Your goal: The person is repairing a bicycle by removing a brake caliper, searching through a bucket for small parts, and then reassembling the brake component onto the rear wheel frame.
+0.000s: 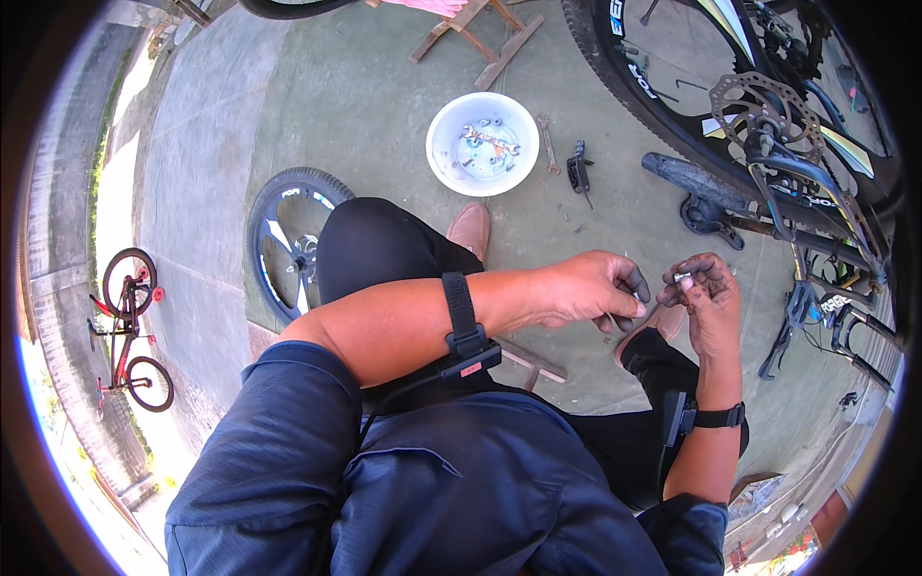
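My left hand [594,286] reaches across in front of me, its darkened fingertips drawn together in a pinch. Something tiny may sit at those fingertips, too small to name. Close by on the right, my right hand [709,296] is raised with curled, grease-blackened fingers. Between its thumb and fingers is a small shiny metal part [683,277], perhaps a bolt or nut; its exact kind is unclear. A narrow gap separates the two hands. Beyond them, a white basin [435,144] on the floor contains a wrench [491,140] and several small metal parts.
A wrench [548,146] and a black bike part [578,169] lie right of the basin. Bicycle wheels and frames, including a large tyre [615,72], crowd the right. A loose wheel [257,240] lies left of my knee. A red bicycle [123,331] stands far left; a wooden stand [509,53] is ahead.
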`<control>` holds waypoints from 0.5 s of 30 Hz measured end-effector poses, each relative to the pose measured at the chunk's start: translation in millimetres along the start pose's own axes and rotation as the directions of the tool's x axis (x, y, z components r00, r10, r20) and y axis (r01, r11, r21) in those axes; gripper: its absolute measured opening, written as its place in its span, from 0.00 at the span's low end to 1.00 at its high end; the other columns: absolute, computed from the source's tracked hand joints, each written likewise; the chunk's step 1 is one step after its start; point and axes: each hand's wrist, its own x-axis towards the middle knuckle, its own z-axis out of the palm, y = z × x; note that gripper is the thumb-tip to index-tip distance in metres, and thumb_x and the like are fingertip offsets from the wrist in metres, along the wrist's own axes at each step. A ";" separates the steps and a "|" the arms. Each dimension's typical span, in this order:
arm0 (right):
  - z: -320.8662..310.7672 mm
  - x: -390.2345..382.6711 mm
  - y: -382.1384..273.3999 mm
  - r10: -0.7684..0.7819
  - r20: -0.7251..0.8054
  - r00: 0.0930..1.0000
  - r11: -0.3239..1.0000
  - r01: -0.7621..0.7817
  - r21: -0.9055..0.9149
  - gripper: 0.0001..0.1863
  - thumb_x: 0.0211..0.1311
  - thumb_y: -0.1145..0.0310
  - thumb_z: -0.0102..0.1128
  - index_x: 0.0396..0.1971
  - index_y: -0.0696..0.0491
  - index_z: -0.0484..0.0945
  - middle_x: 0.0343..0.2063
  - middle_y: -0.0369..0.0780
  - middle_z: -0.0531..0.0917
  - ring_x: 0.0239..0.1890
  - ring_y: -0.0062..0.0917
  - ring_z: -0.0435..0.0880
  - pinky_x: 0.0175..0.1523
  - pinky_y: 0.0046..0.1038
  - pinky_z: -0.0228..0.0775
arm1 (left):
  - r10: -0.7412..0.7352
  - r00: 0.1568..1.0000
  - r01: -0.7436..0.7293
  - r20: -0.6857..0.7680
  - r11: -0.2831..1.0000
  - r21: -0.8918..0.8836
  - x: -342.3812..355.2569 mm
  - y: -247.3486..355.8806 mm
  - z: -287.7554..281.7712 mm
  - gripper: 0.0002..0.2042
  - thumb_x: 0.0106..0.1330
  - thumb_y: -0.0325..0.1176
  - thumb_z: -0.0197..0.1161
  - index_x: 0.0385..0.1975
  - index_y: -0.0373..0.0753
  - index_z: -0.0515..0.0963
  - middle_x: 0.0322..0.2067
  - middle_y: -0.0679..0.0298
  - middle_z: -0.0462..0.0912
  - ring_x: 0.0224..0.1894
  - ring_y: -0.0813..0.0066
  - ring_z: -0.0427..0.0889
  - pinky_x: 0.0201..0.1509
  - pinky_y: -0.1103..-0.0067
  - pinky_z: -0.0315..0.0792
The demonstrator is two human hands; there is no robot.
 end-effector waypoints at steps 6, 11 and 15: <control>-7.5 5.8 -4.8 0.041 -0.058 0.998 0.999 -0.041 0.004 0.10 0.56 0.73 0.62 0.36 0.57 0.73 0.32 0.41 0.79 0.30 0.24 0.80 0.35 0.24 0.74 | 0.021 0.997 -0.026 -0.068 0.997 -0.067 11.1 -1.2 -3.1 0.12 0.59 0.26 0.62 0.42 0.31 0.75 0.33 0.62 0.79 0.34 0.76 0.79 0.33 0.80 0.75; -11.7 14.4 6.4 0.035 -0.059 0.998 0.999 -0.036 -0.025 0.12 0.54 0.73 0.64 0.38 0.58 0.75 0.33 0.40 0.79 0.28 0.25 0.80 0.35 0.25 0.75 | 0.057 0.995 -0.075 -0.087 0.971 -0.227 17.1 -1.4 -17.7 0.10 0.60 0.27 0.63 0.40 0.35 0.76 0.34 0.64 0.80 0.37 0.78 0.80 0.35 0.82 0.73; -3.5 23.5 2.5 0.073 -0.032 0.997 0.997 -0.074 -0.011 0.13 0.55 0.74 0.65 0.40 0.60 0.76 0.33 0.41 0.80 0.29 0.25 0.81 0.35 0.26 0.76 | 0.061 0.992 -0.089 -0.109 0.958 -0.271 17.4 2.1 -24.6 0.08 0.63 0.27 0.61 0.40 0.35 0.76 0.35 0.64 0.80 0.39 0.75 0.81 0.36 0.83 0.73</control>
